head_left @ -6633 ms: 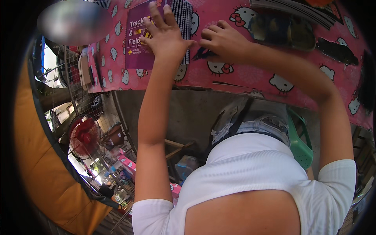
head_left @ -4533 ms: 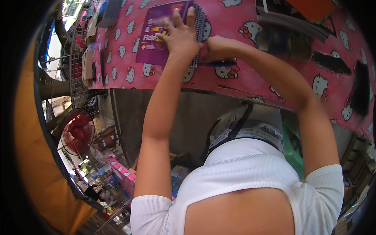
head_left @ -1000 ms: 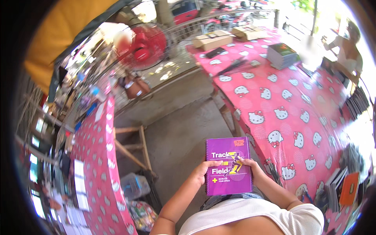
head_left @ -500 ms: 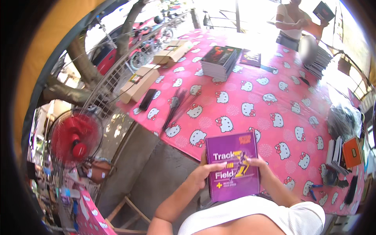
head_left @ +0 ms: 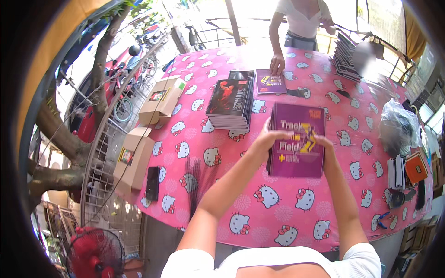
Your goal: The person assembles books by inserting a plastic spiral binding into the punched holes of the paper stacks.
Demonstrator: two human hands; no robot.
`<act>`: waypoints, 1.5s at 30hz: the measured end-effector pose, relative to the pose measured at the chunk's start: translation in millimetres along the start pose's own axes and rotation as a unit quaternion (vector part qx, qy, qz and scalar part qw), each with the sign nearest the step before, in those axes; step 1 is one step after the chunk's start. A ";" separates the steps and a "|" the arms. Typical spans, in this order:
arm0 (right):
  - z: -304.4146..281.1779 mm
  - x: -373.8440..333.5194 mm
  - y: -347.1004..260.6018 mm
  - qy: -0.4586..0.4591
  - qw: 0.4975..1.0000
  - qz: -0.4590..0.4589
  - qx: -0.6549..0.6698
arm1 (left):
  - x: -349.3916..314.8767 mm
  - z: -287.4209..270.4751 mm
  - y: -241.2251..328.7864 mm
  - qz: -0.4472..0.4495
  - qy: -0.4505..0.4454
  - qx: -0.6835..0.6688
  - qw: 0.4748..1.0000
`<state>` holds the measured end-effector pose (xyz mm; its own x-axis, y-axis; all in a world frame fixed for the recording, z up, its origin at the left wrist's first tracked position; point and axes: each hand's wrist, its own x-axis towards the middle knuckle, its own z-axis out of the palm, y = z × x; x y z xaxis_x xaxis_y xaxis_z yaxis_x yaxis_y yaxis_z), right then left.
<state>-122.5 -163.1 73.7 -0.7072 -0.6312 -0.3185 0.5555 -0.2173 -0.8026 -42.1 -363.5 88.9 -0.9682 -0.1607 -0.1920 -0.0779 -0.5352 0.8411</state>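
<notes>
Between my two hands is a stack of purple notebooks (head_left: 296, 163), held out over the pink table. The top cover shows a yellow and white running figure. My left hand (head_left: 267, 138) grips the stack's left edge with the thumb lying across the cover. On the opposite edge, my right hand (head_left: 325, 144) is closed in the same way; the fingers of both are mostly hidden beneath. Just beyond stands a pile of black notebooks (head_left: 228, 98) with a red figure on top. A single purple notebook (head_left: 270, 86) lies to its right, under another person's hand (head_left: 277, 64).
Two cardboard boxes (head_left: 160, 104), a black phone (head_left: 152, 183) and thin black wires (head_left: 193, 187) lie at left. At right are a plastic bag (head_left: 401, 123), books (head_left: 396, 171) and blue-handled pliers (head_left: 382, 221). A leaning notebook pile (head_left: 345, 58) stands far right. A red fan (head_left: 95, 255) stands beside the table.
My hands have carried the purple notebooks from close to my body out over the table. The other person has lowered a hand onto the purple notebook there. My view has shifted.
</notes>
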 end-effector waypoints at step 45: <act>-20.0 260.1 86.3 0.141 0.673 -0.386 -0.614 | 111.6 -301.1 17.1 0.208 0.320 0.528 0.759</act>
<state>-267.2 -331.1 -88.5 -0.7288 -0.4785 0.4898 -0.6845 0.4900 -0.5398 -79.8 -640.3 -70.4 -0.6735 -0.6845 0.2791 -0.2719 0.5805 0.7676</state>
